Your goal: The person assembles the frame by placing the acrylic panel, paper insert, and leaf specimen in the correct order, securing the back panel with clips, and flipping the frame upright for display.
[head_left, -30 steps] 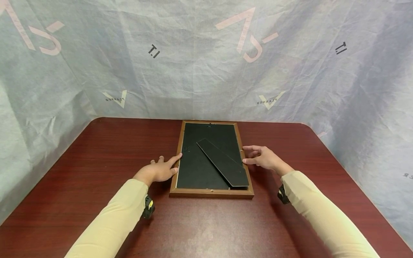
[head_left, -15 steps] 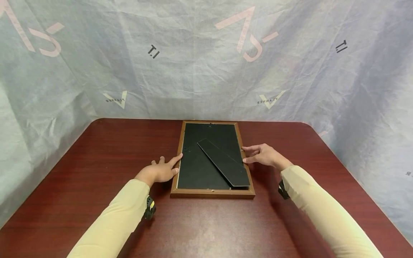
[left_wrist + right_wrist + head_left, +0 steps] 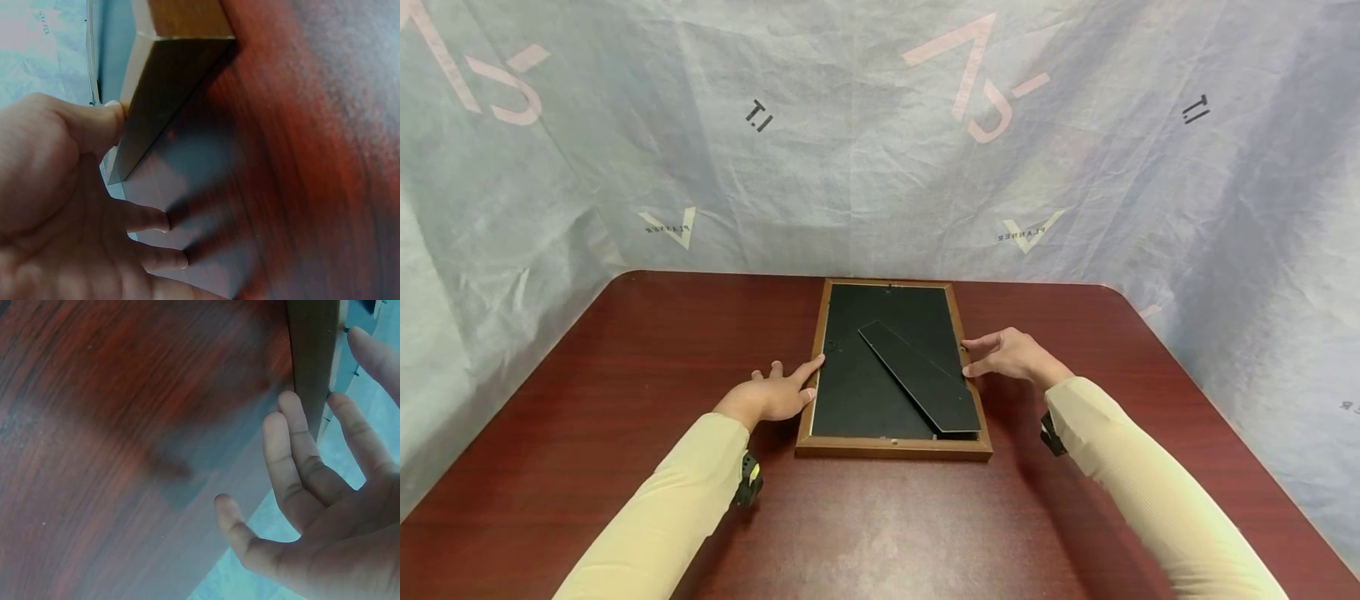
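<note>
A picture frame (image 3: pixel 892 446) with a brown wooden border lies face down on the table, its black backing board (image 3: pixel 857 400) upward. Across the backing slants a black easel stand (image 3: pixel 925 379), its wide end near the lower right corner. At the frame's left side, my left hand (image 3: pixel 771 398) touches the border with index finger and thumb, the other fingers spread over the table. My right hand (image 3: pixel 1009 354) is at the opposite side, thumb and index fingertips at the border. In the right wrist view, two more fingers (image 3: pixel 290 456) extend beside the frame's outer wall.
The dark red wood-grain table (image 3: pixel 880 533) has rounded far corners. Pale printed fabric (image 3: pixel 850 167) hangs behind it and along both sides. The frame's far edge lies close to the table's back edge.
My right hand has shifted slightly away from me along the frame's right side, its fingers drawing a little closer together. My left hand and the frame stay nearly in place.
</note>
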`<state>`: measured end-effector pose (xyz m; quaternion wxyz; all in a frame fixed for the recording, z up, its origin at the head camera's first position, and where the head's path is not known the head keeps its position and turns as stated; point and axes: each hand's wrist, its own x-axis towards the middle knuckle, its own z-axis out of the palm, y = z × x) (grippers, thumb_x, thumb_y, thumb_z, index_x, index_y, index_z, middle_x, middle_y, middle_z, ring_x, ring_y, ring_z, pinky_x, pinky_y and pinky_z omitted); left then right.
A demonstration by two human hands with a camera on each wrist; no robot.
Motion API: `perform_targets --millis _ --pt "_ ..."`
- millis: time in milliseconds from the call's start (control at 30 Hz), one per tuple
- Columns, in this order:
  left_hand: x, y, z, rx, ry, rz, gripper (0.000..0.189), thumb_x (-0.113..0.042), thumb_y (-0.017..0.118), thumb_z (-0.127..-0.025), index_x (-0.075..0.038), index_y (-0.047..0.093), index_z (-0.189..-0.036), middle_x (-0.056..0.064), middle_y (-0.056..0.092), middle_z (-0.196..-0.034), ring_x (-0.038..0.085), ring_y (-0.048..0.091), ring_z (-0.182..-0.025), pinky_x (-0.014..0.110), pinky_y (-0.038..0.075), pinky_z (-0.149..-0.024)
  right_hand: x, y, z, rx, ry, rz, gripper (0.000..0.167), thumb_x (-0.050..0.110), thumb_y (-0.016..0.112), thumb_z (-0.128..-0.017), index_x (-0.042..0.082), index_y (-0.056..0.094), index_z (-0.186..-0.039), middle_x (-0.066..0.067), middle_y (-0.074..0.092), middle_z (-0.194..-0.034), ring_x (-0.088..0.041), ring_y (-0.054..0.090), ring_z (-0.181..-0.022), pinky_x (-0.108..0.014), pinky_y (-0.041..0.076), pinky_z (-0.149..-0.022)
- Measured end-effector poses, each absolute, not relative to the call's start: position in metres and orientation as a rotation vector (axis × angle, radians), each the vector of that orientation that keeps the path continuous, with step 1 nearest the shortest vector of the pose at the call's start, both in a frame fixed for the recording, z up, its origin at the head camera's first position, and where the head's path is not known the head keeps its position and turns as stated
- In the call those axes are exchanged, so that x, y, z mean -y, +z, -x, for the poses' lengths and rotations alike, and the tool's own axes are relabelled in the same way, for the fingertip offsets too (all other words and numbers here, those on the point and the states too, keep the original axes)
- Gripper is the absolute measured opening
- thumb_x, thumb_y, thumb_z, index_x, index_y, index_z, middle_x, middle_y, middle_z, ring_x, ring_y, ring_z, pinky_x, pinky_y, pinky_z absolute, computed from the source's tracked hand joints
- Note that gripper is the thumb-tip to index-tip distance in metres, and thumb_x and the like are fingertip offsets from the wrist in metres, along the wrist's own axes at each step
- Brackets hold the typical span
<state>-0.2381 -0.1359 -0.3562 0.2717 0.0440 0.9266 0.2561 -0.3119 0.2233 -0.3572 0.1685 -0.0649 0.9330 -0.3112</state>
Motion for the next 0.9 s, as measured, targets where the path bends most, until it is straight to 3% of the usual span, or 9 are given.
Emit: perform_targets --millis 100,433,700,900 --pt "0.135 -0.356 0.239 -2.493 0.689 -0.12 0.062 -0.025 0.038 -0.112 -0.024 0.006 -0.166 0.04 -0.007 -0.161 0.066 -0.006 -0.143 0.079 0.009 -0.109 -0.221 -0.355 0.311 -2.667 -0.851 0.191 0.06 0.03 0.082 -0.086 0.013 0.063 -0.141 -0.024 0.046 -0.152 -0.045 0.034 -0.144 -0.065 0.032 -0.111" --pt "0.136 -0.356 0.24 -2.487 0.684 -0.122 0.062 -0.025 0.037 -0.112 -0.024 0.005 -0.166 0.039 -0.007 -0.161 0.066 -0.007 -0.143 0.079 0.008 -0.109 -0.213 -0.346 0.307 -2.692 -0.757 0.204 0.058 0.026 0.079 -0.089 0.013 0.061 -0.143 -0.021 0.051 -0.149 -0.047 0.031 -0.145 -0.064 0.034 -0.11" --pt "0.137 -0.357 0.24 -2.49 0.657 -0.118 0.062 -0.026 0.036 -0.113 -0.025 0.004 -0.166 0.038 -0.007 -0.161 0.065 -0.007 -0.144 0.078 0.008 -0.11 -0.207 -0.344 0.309 -2.709 -0.741 0.204 0.055 0.02 0.082 -0.086 0.008 0.066 -0.137 -0.018 0.062 -0.138 -0.044 0.039 -0.142 -0.059 0.039 -0.108" --pt "0.137 -0.358 0.241 -2.5 0.635 -0.125 0.062 -0.026 0.035 -0.113 -0.025 0.004 -0.166 0.039 -0.006 -0.161 0.065 -0.005 -0.143 0.078 0.009 -0.11 -0.203 -0.342 0.308 -2.731 -0.701 0.177 0.054 0.021 0.083 -0.084 0.007 0.068 -0.134 -0.017 0.06 -0.141 -0.042 0.045 -0.138 -0.059 0.042 -0.105"
